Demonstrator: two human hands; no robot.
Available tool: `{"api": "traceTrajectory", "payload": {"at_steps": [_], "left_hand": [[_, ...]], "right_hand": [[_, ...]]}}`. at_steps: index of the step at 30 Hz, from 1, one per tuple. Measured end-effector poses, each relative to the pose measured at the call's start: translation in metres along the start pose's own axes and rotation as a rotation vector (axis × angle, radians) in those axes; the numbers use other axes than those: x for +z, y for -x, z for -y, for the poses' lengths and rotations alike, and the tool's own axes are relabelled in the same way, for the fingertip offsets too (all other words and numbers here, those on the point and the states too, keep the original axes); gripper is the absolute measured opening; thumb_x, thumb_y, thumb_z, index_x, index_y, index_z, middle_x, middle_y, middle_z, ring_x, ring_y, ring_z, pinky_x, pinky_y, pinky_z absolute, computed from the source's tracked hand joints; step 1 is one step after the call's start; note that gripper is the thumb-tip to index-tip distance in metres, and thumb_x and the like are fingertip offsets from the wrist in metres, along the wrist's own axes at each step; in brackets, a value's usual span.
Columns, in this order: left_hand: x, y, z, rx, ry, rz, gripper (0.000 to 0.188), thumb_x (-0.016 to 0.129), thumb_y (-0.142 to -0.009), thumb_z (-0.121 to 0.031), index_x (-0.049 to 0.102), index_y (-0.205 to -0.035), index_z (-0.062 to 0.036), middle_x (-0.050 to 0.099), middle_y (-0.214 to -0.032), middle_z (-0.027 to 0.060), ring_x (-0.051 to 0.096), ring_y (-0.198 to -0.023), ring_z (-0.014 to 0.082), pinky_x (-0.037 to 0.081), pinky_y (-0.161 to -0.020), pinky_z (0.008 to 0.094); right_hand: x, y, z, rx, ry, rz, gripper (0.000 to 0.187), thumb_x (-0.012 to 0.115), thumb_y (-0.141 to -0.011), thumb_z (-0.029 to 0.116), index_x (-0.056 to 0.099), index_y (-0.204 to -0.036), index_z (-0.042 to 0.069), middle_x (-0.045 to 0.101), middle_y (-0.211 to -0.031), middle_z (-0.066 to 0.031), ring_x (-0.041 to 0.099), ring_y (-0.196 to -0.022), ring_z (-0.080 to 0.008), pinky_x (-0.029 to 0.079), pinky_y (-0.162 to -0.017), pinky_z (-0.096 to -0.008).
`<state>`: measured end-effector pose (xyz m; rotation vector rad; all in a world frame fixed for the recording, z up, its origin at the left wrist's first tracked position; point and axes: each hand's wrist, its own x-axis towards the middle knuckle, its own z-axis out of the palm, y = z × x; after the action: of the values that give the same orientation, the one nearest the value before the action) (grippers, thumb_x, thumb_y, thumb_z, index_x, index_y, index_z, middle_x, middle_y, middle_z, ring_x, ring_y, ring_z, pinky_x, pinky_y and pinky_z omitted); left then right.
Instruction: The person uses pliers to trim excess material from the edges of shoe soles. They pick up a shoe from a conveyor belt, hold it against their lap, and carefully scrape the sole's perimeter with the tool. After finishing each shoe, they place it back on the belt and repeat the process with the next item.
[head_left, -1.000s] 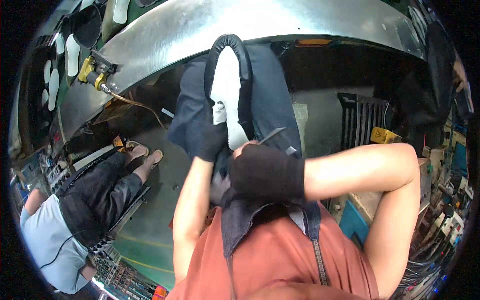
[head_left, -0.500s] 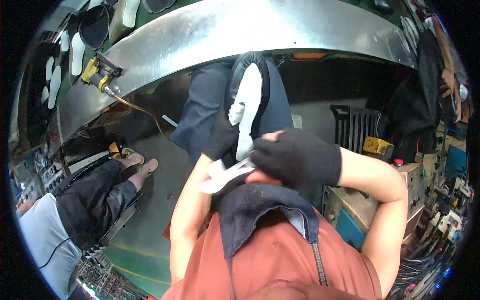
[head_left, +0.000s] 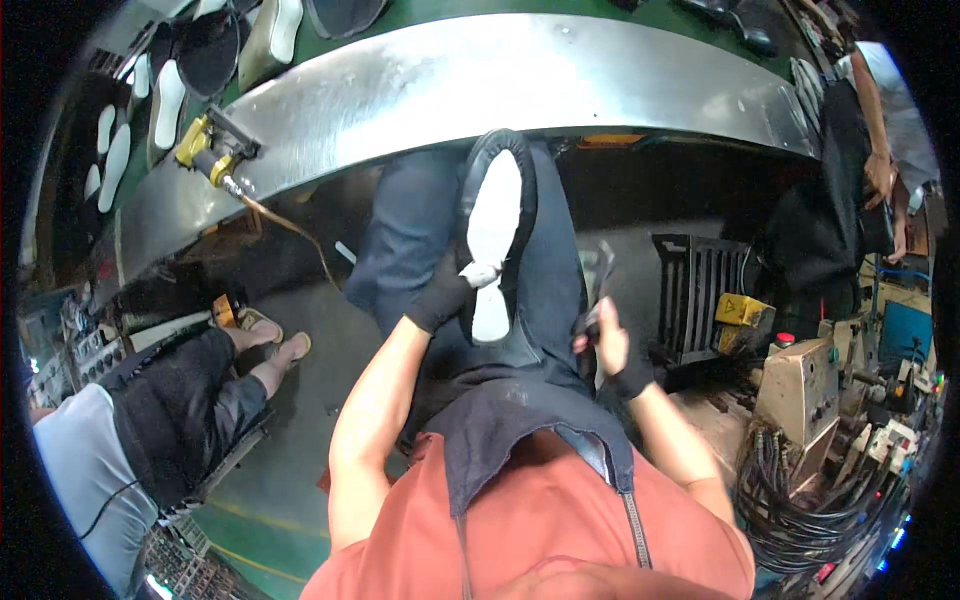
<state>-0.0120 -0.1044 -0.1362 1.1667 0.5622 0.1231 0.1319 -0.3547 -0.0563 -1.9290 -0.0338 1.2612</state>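
Observation:
A black shoe upper [head_left: 468, 190] with a white insole [head_left: 494, 205] on its underside lies lengthwise over my thighs, toe end away from me. My left hand [head_left: 447, 292], in a black fingerless glove, grips its left side near the narrow middle. White wrapping around the thumb presses across the insole. To the right of the shoe, beside my right thigh, my right hand [head_left: 613, 345] is closed around a dark, slim hand tool [head_left: 603, 268] pointing away from me. Motion blurs that tool, so its exact kind cannot be told.
A metal-edged bench [head_left: 400, 95] curves across the far side. On it lies a yellow air tool [head_left: 208, 155] with a hose, with shoe parts behind. A seated person [head_left: 170, 410] is at left, another person's arm [head_left: 877, 150] at far right. A black crate [head_left: 690, 300] and machinery stand right.
My right hand has moved right, away from the shoe's heel end, and now holds a dark tool. The loose white piece near my left wrist is gone from view. The shoe has shifted slightly nearer.

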Motion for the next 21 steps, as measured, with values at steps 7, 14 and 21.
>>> {"api": "traceTrajectory", "payload": {"at_steps": [7, 14, 21], "left_hand": [[-0.030, -0.002, 0.049, 0.096, 0.548, -0.286, 0.018, 0.060, -0.088, -0.018, 0.061, -0.096, -0.0009, 0.060, -0.077, 0.0052, 0.060, -0.069, 0.0155, 0.050, -0.060, 0.0282], [-0.043, -0.186, -0.165, 0.307, 0.656, 0.131, 0.051, 0.043, -0.097, -0.040, 0.044, -0.131, -0.0021, 0.061, -0.110, 0.0130, 0.062, -0.096, 0.0224, 0.053, -0.080, 0.0343], [-0.077, -0.280, -0.338, 0.368, -0.329, -0.135, 0.038, 0.050, -0.094, -0.022, 0.048, -0.132, -0.0198, 0.057, -0.122, 0.0051, 0.062, -0.090, 0.0225, 0.051, -0.071, 0.0366]], "right_hand": [[0.031, 0.015, -0.034, -0.119, -0.069, -0.115, 0.049, 0.034, -0.100, 0.046, 0.053, -0.080, 0.006, 0.048, -0.063, -0.0008, 0.054, -0.052, -0.0137, 0.043, -0.054, -0.0300], [0.019, -0.054, -0.014, 0.086, -0.213, -0.025, 0.062, 0.032, -0.097, 0.056, 0.058, -0.081, 0.002, 0.059, -0.065, -0.0078, 0.059, -0.056, -0.0176, 0.046, -0.057, -0.0298], [-0.003, -0.108, 0.064, 0.108, -0.072, 0.116, 0.065, 0.033, -0.095, 0.060, 0.056, -0.104, 0.001, 0.061, -0.081, -0.0100, 0.060, -0.055, -0.0171, 0.048, -0.054, -0.0322]]}}
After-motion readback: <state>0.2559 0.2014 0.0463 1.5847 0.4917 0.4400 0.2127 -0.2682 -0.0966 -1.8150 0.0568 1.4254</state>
